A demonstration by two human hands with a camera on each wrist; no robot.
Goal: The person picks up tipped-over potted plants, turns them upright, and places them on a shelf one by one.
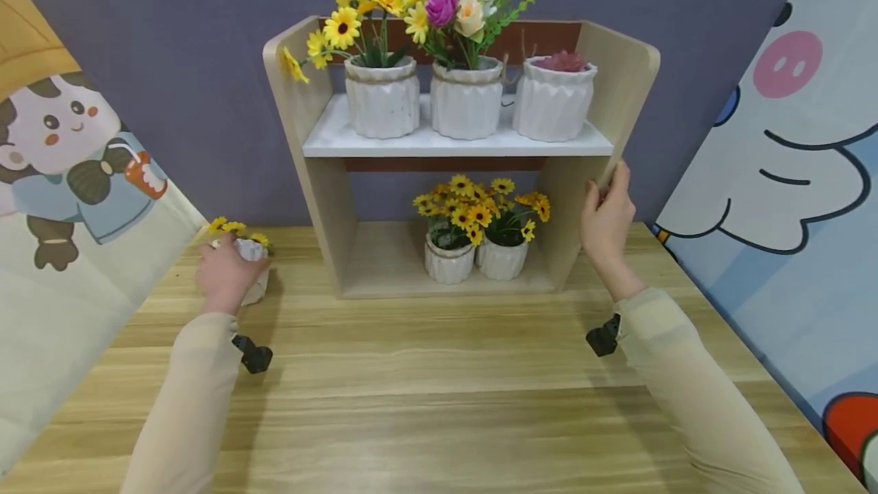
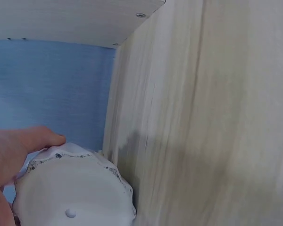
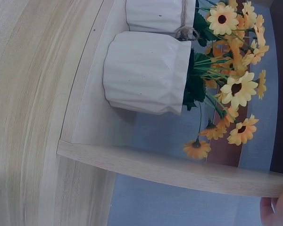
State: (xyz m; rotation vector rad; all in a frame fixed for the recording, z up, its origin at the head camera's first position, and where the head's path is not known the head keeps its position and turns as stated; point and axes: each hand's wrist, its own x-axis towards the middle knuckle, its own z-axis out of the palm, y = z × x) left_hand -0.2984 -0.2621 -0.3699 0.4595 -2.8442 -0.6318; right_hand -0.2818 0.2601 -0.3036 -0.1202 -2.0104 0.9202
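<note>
At the left of the table my left hand [image 1: 229,273] grips a white flowerpot [image 1: 255,292] of yellow flowers [image 1: 233,227] by its upper part. In the left wrist view the pot's underside [image 2: 75,193], with a small drain hole, faces the camera, and my thumb [image 2: 47,136] lies at its edge. My right hand [image 1: 609,216] holds the outer edge of the right side panel of a wooden two-tier shelf [image 1: 322,219]. Only part of that hand [image 3: 278,207] shows in the right wrist view. Two white pots [image 1: 449,261] of yellow flowers stand on the lower tier, toward the right.
On the white upper board [image 1: 459,149] stand a pot of yellow daisies [image 1: 382,101], a pot of mixed flowers [image 1: 466,101] and a pot with a reddish succulent [image 1: 554,101]. Cartoon panels [image 1: 68,174] flank the wooden table [image 1: 425,402].
</note>
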